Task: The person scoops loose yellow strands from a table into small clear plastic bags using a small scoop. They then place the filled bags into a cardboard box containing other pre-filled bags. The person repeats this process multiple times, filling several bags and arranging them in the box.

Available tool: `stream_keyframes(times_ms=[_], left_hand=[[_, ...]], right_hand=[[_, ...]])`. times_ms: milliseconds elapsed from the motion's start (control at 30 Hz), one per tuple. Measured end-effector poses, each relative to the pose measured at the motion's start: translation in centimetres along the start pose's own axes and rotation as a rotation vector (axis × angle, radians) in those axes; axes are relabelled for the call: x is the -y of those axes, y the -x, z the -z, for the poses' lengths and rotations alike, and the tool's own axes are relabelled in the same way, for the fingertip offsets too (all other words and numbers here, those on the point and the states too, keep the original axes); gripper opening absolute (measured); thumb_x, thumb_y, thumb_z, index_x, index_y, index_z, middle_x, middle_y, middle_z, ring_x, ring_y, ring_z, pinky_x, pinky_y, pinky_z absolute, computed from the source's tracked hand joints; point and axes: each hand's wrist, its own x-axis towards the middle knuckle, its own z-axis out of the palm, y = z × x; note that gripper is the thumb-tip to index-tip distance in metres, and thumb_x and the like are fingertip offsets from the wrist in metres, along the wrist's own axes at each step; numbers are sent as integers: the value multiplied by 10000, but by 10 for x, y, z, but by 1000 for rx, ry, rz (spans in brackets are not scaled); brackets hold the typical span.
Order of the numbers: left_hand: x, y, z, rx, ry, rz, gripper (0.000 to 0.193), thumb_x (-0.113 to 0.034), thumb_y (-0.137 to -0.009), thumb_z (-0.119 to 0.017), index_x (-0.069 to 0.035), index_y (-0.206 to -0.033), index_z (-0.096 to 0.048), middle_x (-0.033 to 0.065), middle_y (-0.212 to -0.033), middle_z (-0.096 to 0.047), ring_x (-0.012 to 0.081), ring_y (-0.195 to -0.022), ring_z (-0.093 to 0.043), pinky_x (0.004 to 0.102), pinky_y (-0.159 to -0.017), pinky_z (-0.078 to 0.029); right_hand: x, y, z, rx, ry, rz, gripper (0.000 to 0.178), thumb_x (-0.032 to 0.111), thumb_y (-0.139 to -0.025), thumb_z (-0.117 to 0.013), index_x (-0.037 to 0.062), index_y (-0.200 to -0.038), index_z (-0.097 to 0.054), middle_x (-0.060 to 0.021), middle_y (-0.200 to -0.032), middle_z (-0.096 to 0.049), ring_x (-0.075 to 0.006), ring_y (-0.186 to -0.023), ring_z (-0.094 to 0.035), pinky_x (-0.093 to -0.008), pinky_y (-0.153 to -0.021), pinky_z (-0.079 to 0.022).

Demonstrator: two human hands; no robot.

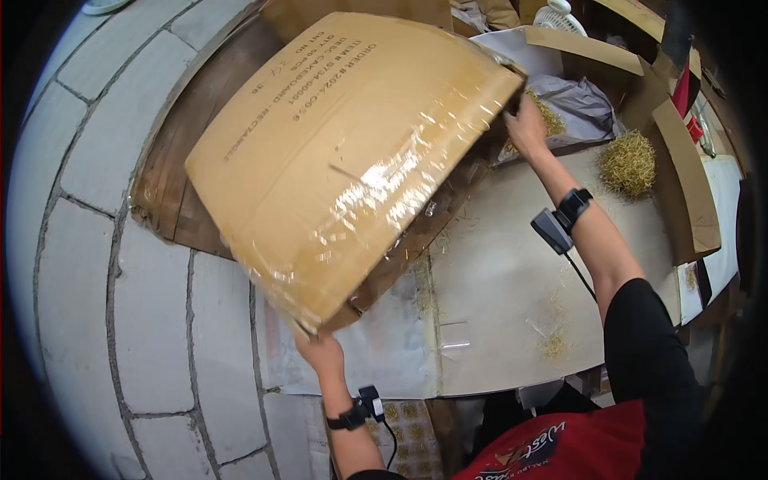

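Note:
A large brown cardboard box (320, 152) with shiny clear tape along its near side is tilted over the work table. At its lower front corner my left hand (320, 354) is closed on the bottom edge, with the fingertips partly hidden beneath it. My right hand (526, 128) grips the box's right corner, its fingers partly hidden behind the cardboard. Each wrist wears a strap with a small dark device. Beside my right hand, golden straw-like shreds (546, 114) lie in an open carton with a grey plastic bag (588, 112).
A ball of straw-like strands (628, 164) rests on the pale table top (504, 264), where loose shreds are scattered. An open carton flap (686, 180) stands at the right. A white fan (560, 18) is at the back. A pale block wall (104, 240) runs along the left.

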Motion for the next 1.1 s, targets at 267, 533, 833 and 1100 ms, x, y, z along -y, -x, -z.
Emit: stream_keyframes(times_ms=[267, 533, 833, 1100], left_hand=[[131, 135, 21, -63, -492, -22, 381, -126, -911, -489, 56, -1244, -449, 193, -1243, -507, 314, -1097, -505, 390, -967, -386], [123, 153, 3, -80, -499, -13, 394, -102, -906, -477, 69, -1257, -428, 214, -1260, -482, 319, -1121, -482, 395, -988, -365], [54, 10, 9, -147, -150, -38, 416, -83, -892, -466, 90, -1264, -400, 224, -1255, -477, 316, -1116, -488, 398, -964, -391], [32, -37, 46, -61, 237, 235, 431, -128, -891, -503, 73, -1260, -409, 154, -1175, -527, 239, -1033, -552, 325, -780, -512]], right_hand=[[-88, 67, 51, 164, -408, -116, 170, 55, -757, -600, -32, -895, -554, -127, -789, -590, -205, -794, -558, -303, -730, -447], [-91, 64, 45, 157, -488, 127, 235, 28, -793, -579, -29, -1021, -585, -105, -821, -616, -153, -786, -555, -287, -729, -448], [-81, 71, -24, 261, -323, 53, 337, 229, -856, -586, 2, -1104, -594, -198, -1078, -603, -331, -996, -571, -382, -869, -442], [-66, 107, -88, 422, -35, 86, 626, 464, -845, -545, 185, -1382, -386, -176, -1391, -393, -372, -1218, -438, -514, -1033, -312]])
